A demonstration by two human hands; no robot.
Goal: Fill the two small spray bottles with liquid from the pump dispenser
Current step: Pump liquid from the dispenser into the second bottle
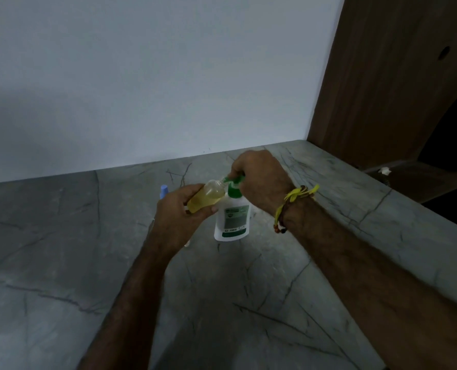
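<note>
One head-worn camera looks steeply down, close over the grey countertop [61,263].

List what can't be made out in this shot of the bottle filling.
- Second spray bottle, head view: only its blue top shows; the left hand hides the rest.
- Pump head of the dispenser: mostly covered by the right hand.
- Nozzle meeting the held spray bottle: blurred, so whether liquid flows is unclear.
- Dispenser label: too small to read.

Bare forearms; a yellow thread wristband [296,201] circles the right wrist.
</note>
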